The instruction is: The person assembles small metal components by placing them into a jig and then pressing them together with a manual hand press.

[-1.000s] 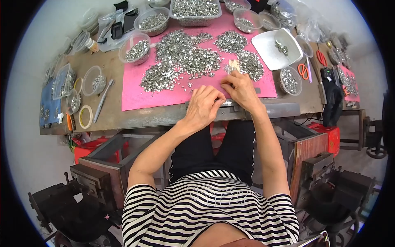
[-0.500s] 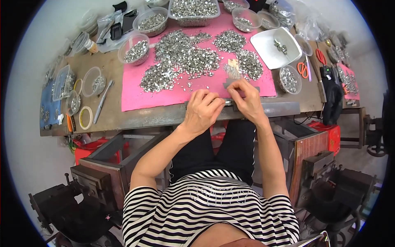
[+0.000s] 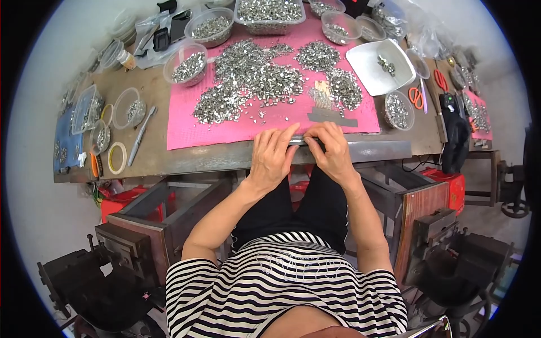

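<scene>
A slim metal strip [image 3: 297,141] is pinched from either side by the left hand [image 3: 270,155] and the right hand [image 3: 331,152] at the front edge of the worktop [image 3: 153,141], where a pink mat [image 3: 185,130] is strewn with small silvery pieces [image 3: 284,81].

The 2 ends of a slim metal piece [image 3: 297,141] are being hidden by the left hand [image 3: 272,155] and the right hand [image 3: 331,147]. A large clear tub [image 3: 270,26] is being cut off by the upper edge, glasses [image 3: 438,327] by the lower. A red stool [image 3: 457,190] is being partly covered by a wooden panel [image 3: 425,204]. Single bits in the metal heaps [image 3: 236,62] are being shown too small to be told apart.
</scene>
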A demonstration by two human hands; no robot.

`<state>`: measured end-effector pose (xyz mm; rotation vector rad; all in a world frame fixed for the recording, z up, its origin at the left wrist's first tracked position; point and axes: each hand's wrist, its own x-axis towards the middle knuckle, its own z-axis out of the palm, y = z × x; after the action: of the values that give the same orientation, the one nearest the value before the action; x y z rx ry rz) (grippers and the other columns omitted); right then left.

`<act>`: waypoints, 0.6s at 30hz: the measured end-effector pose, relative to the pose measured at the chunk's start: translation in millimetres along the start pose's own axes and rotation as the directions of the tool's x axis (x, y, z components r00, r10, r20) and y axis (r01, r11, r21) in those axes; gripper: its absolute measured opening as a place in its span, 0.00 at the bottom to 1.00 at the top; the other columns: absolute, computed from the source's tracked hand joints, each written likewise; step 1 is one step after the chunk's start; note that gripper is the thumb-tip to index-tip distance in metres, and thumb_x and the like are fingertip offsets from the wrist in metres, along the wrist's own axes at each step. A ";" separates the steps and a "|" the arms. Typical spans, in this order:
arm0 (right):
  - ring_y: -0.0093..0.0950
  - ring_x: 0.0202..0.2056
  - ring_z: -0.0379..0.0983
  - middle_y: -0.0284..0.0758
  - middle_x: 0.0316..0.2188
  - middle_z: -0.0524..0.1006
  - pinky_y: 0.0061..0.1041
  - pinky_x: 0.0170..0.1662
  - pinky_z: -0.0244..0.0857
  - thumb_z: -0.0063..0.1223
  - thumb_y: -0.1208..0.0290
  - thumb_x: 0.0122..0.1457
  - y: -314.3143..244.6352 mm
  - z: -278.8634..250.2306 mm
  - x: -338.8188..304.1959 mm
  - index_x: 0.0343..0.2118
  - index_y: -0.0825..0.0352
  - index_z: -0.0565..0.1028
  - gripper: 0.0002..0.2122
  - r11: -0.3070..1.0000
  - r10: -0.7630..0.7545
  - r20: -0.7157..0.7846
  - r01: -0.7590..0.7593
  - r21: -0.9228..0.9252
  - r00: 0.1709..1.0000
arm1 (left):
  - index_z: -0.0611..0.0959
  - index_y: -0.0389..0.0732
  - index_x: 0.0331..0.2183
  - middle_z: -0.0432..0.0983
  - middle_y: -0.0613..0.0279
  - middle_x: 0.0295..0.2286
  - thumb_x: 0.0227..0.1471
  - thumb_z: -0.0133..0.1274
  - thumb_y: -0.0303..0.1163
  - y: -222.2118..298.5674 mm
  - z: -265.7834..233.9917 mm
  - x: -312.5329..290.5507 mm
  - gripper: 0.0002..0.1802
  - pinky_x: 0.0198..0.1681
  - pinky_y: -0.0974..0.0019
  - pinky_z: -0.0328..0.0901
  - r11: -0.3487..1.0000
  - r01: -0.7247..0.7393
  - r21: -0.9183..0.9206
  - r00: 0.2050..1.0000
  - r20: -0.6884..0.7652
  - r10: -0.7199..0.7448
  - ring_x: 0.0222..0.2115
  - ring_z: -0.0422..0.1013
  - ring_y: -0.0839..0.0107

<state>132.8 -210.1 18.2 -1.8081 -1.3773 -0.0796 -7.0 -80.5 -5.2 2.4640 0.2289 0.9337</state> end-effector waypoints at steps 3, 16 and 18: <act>0.38 0.37 0.73 0.36 0.33 0.77 0.34 0.41 0.63 0.62 0.81 0.54 -0.3 1.7 0.2 0.33 0.68 0.76 0.06 1.000 -0.002 -0.009 0.001 -0.024 1.000 | 0.74 0.40 0.59 0.75 0.56 0.39 0.49 0.62 0.25 0.2 -0.3 0.1 0.34 0.48 0.54 0.61 1.000 -0.001 0.001 1.000 0.000 0.001 0.42 0.69 0.56; 0.36 0.37 0.73 0.35 0.35 0.76 0.35 0.43 0.63 0.62 0.80 0.50 -7.1 1.1 -1.6 0.35 0.66 0.77 0.08 0.949 -0.180 0.039 0.184 -0.256 0.983 | 0.74 0.40 0.58 0.75 0.56 0.39 0.49 0.63 0.25 0.8 -2.3 2.1 0.33 0.49 0.54 0.61 1.000 0.000 0.001 1.000 0.004 0.000 0.42 0.69 0.58; 0.36 0.40 0.73 0.36 0.39 0.76 0.37 0.47 0.63 0.61 0.77 0.52 -3.5 1.5 -9.1 0.36 0.66 0.77 0.09 0.930 -0.191 0.068 0.203 -0.305 0.979 | 0.74 0.41 0.58 0.77 0.58 0.39 0.50 0.63 0.28 4.1 -5.8 4.3 0.33 0.52 0.54 0.58 0.994 0.060 -0.086 0.998 0.015 -0.059 0.43 0.70 0.59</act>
<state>125.7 -216.0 14.6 -1.9252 -1.6445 -0.3912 -7.7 -80.4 3.1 2.3698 0.2507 0.8847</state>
